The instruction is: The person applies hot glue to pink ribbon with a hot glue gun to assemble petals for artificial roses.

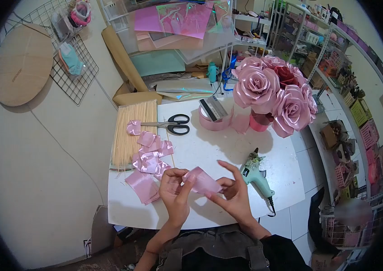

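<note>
A piece of pink satin ribbon (204, 181) is stretched between my two hands above the front of the white table. My left hand (175, 192) pinches its left end between thumb and fingers. At the lower right edge, the thumb and a finger of my right hand (235, 196) grip it, while the index finger points up and away. Left of my hands lie cut ribbon squares (142, 186) in a stack and a loose heap of folded ribbon petals (148, 156). A mint-green glue gun (258, 177) rests on the table to the right of my right hand.
Black-handled scissors (178, 124) lie partly over a bundle of wooden sticks (126, 135). Behind stand a pink ribbon roll (207, 123) with a box on it and a pot (259, 122) of large pink ribbon roses (257, 86). Shelves (322, 58) line the right wall.
</note>
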{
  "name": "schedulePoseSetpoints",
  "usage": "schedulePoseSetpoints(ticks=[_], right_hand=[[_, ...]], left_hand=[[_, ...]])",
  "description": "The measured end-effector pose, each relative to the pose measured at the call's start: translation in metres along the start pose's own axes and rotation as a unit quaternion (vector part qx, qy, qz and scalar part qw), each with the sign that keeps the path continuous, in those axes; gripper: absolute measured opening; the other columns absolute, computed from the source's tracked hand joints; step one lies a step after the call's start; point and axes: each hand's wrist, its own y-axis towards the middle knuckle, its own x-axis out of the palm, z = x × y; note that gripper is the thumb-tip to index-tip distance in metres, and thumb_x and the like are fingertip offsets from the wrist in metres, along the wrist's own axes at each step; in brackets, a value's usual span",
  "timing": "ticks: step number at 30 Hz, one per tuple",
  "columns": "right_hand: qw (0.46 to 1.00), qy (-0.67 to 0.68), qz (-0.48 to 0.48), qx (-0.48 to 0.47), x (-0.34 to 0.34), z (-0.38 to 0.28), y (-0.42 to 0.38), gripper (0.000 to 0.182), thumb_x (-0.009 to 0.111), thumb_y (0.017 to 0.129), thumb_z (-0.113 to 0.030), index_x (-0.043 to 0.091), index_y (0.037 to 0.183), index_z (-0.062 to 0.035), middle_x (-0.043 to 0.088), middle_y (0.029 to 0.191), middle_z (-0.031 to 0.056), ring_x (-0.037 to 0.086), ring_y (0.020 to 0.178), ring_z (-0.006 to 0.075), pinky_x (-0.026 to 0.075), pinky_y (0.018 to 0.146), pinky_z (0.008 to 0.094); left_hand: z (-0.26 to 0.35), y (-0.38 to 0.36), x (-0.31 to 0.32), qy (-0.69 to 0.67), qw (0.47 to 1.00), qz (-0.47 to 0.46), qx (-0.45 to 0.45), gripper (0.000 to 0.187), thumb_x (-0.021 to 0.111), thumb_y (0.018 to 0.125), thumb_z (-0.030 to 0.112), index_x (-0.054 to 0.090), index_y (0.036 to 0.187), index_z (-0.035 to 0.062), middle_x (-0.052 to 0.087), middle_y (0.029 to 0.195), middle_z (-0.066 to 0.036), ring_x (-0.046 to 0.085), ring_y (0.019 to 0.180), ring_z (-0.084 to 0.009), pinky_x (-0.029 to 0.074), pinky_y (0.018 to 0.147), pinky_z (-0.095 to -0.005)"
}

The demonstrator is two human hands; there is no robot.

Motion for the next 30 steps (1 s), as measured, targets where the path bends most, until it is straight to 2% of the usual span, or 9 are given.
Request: schedulePoseSetpoints(ticks=[4,6,7,10,15,20,24,29,30], right_hand=[[0.989,-0.05,0.088,-0.105,-0.011,-0.004,0.002,0.067,0.062,0.067,0.006,0.026,0.123,-0.0035,0.055,0.076,0.004,0.053,0.076,0.0095,0.041,0.071,0.0218],[0.98,-0.061,0.113,-0.151,-0.014,-0.008,0.004,0.06,0.06,0.069,0.006,0.03,0.12,-0.0025,0.055,0.077,0.0044,0.053,0.076,0.01,0.042,0.072,0.0227],[0.98,-0.061,0.115,-0.152,-0.015,-0.009,0.005,0.06,0.06,0.069,0.006,0.03,0.12,-0.0025,0.055,0.077,0.0044,0.053,0.076,0.01,0.042,0.072,0.0227],[0.986,-0.064,0.089,-0.126,-0.019,-0.015,0.003,0.055,0.06,0.07,0.005,0.035,0.118,-0.0026,0.055,0.079,0.0043,0.053,0.075,0.0094,0.043,0.071,0.0225],[0.995,-0.06,0.056,-0.061,-0.021,-0.023,0.001,0.044,0.063,0.067,0.005,0.046,0.107,0.0007,0.056,0.075,0.0043,0.053,0.069,0.0079,0.042,0.062,0.019],[0.996,-0.076,0.034,-0.035,-0.024,-0.025,0.001,0.033,0.062,0.067,0.005,0.053,0.099,0.0023,0.058,0.076,0.0051,0.054,0.07,0.0085,0.043,0.066,0.0193],[0.997,-0.073,0.012,-0.007,-0.03,-0.021,-0.001,0.021,0.059,0.068,0.007,0.059,0.089,0.0033,0.059,0.079,0.0069,0.056,0.072,0.0106,0.045,0.068,0.0213],[0.991,-0.113,-0.003,-0.066,-0.032,-0.02,-0.001,0.017,0.056,0.069,0.006,0.063,0.083,0.0,0.06,0.081,0.0079,0.057,0.071,0.0111,0.045,0.065,0.0214],[0.988,-0.132,-0.007,-0.077,-0.031,-0.02,-0.001,0.018,0.056,0.067,0.007,0.063,0.082,-0.0007,0.061,0.08,0.0084,0.058,0.071,0.012,0.045,0.064,0.0215]], left_hand=[[0.004,0.001,-0.003,-0.004,0.998,-0.054,-0.019,0.032,0.058,0.068,-0.006,0.043,0.095,0.0001,0.049,0.08,-0.005,0.049,0.075,-0.0089,0.039,0.063,-0.0177],[0.006,0.001,-0.006,0.021,0.977,-0.164,-0.135,0.04,0.058,0.066,-0.006,0.041,0.101,-0.001,0.049,0.079,-0.005,0.051,0.074,-0.0099,0.042,0.061,-0.0189],[0.005,0.001,-0.006,0.022,0.977,-0.166,-0.136,0.04,0.058,0.066,-0.006,0.041,0.101,-0.001,0.049,0.079,-0.005,0.051,0.074,-0.0099,0.042,0.061,-0.0189],[0.005,0.002,-0.007,0.056,0.939,-0.286,-0.182,0.046,0.06,0.066,-0.005,0.04,0.107,-0.0021,0.051,0.083,-0.007,0.054,0.078,-0.0122,0.047,0.066,-0.0221],[0.017,0.007,-0.004,0.016,0.934,-0.294,-0.204,0.048,0.061,0.064,-0.006,0.042,0.107,-0.0041,0.054,0.088,-0.01,0.055,0.079,-0.0138,0.046,0.068,-0.023],[0.006,0.006,-0.011,0.074,0.94,-0.285,-0.172,0.042,0.059,0.062,-0.01,0.047,0.102,-0.0069,0.055,0.088,-0.012,0.056,0.077,-0.0156,0.046,0.069,-0.0242],[0.005,0.005,-0.011,0.061,0.939,-0.299,-0.156,0.04,0.057,0.067,-0.011,0.048,0.105,-0.004,0.054,0.092,-0.01,0.055,0.083,-0.0137,0.044,0.073,-0.0222],[0.008,0.005,-0.008,0.045,0.943,-0.294,-0.15,0.032,0.058,0.071,-0.006,0.051,0.101,-0.0048,0.056,0.089,-0.011,0.056,0.081,-0.0142,0.045,0.073,-0.0226],[0.009,0.005,-0.008,0.044,0.945,-0.272,-0.179,0.026,0.059,0.072,-0.003,0.053,0.098,-0.005,0.057,0.087,-0.011,0.056,0.079,-0.0142,0.045,0.072,-0.0225]])
